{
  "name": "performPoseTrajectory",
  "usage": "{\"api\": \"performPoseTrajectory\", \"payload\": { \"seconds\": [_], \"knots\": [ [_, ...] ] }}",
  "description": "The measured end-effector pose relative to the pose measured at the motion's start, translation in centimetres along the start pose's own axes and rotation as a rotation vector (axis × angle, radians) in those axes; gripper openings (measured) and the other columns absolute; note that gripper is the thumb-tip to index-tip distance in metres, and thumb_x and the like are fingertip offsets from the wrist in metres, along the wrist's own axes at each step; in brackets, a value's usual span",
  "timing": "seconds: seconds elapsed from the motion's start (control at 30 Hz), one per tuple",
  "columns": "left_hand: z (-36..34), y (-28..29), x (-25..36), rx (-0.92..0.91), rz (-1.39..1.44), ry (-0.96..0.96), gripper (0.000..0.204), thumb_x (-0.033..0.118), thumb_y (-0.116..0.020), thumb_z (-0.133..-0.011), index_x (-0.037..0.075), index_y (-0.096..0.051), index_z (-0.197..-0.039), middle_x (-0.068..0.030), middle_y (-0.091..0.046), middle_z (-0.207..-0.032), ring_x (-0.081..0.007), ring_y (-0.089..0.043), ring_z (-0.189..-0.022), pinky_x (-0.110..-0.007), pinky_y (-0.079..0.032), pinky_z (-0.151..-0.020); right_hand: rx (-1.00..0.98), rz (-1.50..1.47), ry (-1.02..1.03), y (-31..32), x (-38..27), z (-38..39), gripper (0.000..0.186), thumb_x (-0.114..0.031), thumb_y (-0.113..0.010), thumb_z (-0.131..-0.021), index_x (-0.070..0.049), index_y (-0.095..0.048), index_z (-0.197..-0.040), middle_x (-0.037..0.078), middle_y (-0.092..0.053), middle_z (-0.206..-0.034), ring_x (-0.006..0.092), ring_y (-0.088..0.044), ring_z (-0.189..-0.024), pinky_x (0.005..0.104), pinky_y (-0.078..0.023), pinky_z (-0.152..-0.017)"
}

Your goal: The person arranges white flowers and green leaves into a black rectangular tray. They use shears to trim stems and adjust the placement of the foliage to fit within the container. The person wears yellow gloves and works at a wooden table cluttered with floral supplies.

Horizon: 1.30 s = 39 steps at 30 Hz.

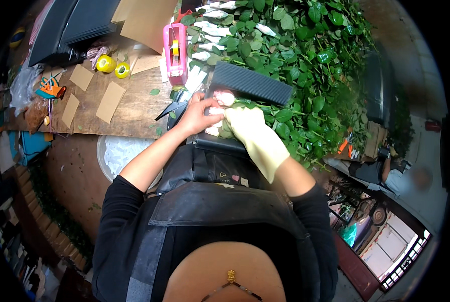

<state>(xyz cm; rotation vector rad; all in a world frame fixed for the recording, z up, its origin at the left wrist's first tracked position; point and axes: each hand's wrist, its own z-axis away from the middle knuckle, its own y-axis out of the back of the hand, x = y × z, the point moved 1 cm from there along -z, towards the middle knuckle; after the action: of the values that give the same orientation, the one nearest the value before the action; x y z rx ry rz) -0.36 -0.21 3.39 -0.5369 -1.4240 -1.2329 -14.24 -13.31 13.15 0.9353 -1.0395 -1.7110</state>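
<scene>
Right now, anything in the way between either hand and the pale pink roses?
Nothing visible. The left hand is at the pale pink roses; the right hand, in a pale yellow glove, is close beside them, fingertips partly hidden. The dark ribbed panel lies beyond the roses, not in between.

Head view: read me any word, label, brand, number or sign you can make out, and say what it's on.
Black apron: tiny lettering beside a heart outline, too small to read reliably.
Pink tape dispenser: no readable text.
Elsewhere: nothing I can read.
</scene>
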Motion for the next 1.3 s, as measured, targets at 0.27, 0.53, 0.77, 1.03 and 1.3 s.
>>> {"api": "performPoseTrajectory", "payload": {
  "seconds": [0.27,0.53,0.77,1.03,1.3],
  "knots": [
    [0.8,0.3,0.8,-0.026,0.155,0.004,0.036,0.025,-0.088,-0.077,0.010,-0.074,-0.105,-0.0177,-0.053,-0.122,-0.0350,-0.048,-0.128,-0.039,-0.036,-0.112,-0.136,-0.031,-0.339,2.2,-0.7,2.1,0.048,-0.034,-0.045,-0.108,-0.010,-0.048,-0.150,0.016,-0.072,-0.112,0.0312,-0.073,-0.089,0.0450,-0.060,-0.077],
    [0.8,-0.1,0.0,-0.020,0.206,0.005,0.034,0.023,-0.088,-0.080,0.008,-0.074,-0.107,-0.0170,-0.051,-0.127,-0.0314,-0.048,-0.128,-0.037,-0.038,-0.111,0.077,-0.075,-0.211,-1.2,1.2,-1.0,0.040,-0.043,-0.053,-0.103,-0.016,-0.060,-0.132,0.015,-0.075,-0.095,0.0335,-0.073,-0.081,0.0461,-0.057,-0.076],
    [0.8,0.0,-0.1,-0.054,0.204,0.088,0.058,0.027,-0.087,-0.080,0.003,-0.059,-0.125,-0.0221,-0.049,-0.131,-0.0346,-0.049,-0.129,-0.038,-0.039,-0.111,0.160,-0.133,-0.071,-0.2,2.9,-0.9,0.024,-0.036,-0.062,-0.098,-0.021,-0.074,-0.111,0.010,-0.074,-0.084,0.0342,-0.071,-0.075,0.0473,-0.057,-0.070],
    [0.8,0.0,0.7,0.049,0.105,-0.041,0.070,0.027,-0.084,-0.084,0.003,-0.049,-0.139,-0.0172,-0.050,-0.130,-0.0292,-0.051,-0.125,-0.038,-0.039,-0.112,0.335,-0.139,-0.054,-2.2,1.4,-0.2,0.021,-0.033,-0.057,-0.098,-0.014,-0.067,-0.100,0.009,-0.072,-0.079,0.0318,-0.072,-0.072,0.0472,-0.055,-0.067],
    [-0.4,0.3,0.7,-0.056,0.079,0.028,0.055,0.026,-0.083,-0.084,0.009,-0.062,-0.132,-0.0131,-0.052,-0.121,-0.0262,-0.053,-0.116,-0.035,-0.042,-0.105,0.220,-0.188,-0.029,-2.0,1.9,-0.3,0.016,-0.025,-0.057,-0.097,-0.012,-0.065,-0.100,0.012,-0.073,-0.083,0.0332,-0.072,-0.074,0.0479,-0.056,-0.068]
  ]
}}
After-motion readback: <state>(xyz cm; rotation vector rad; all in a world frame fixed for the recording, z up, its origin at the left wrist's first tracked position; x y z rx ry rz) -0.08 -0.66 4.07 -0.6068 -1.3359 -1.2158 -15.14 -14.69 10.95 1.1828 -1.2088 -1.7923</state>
